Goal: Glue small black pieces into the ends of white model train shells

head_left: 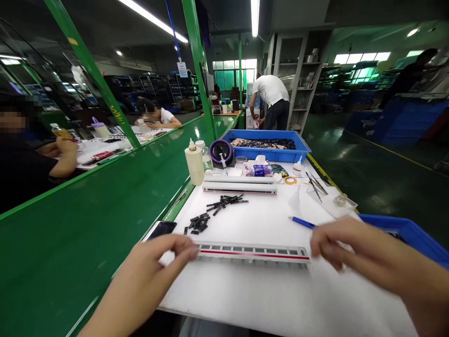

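In the head view a white model train car shell (254, 252) with a red stripe and a row of window openings lies lengthwise across the white table, close to me. My left hand (154, 267) has its thumb and forefinger closed on the shell's left end. Just off the right end is my right hand (354, 252), fingers curled and smeared by motion; I cannot make out whether they hold anything. A blue pen (301, 222) reaches behind that hand. Small black strips (199, 223) lie in a loose pile beyond my left hand, with more black pieces (226, 202) behind them.
Farther back are more white train shells (240, 188), a cream bottle (194, 164), a tissue pack (258, 169), yellow tape (290, 179) and tweezers (315, 187). Blue bins (298, 154) stand behind and at right. A phone (160, 229) lies left. Co-workers sit beyond the green partition (105, 196).
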